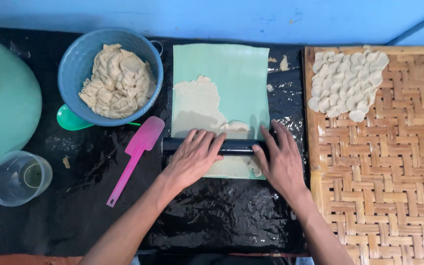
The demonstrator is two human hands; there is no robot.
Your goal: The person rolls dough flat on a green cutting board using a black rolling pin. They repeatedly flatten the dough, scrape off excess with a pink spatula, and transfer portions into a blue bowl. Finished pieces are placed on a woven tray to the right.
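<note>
A dark cylindrical rolling pin [231, 146] is lying crosswise on the pale green plastic sheet [231, 73], its long axis running left to right, directly under both palms. The left hand [195, 154] is pressing flat on its left part, fingers [207, 140] extended and slightly spread; the right hand [280, 159] is resting on its right end, fingers likewise flat, not curled around it. Thin beige dough [197, 105] is spreading away from the pin across the sheet, on the black-covered bench [212, 216].
</note>
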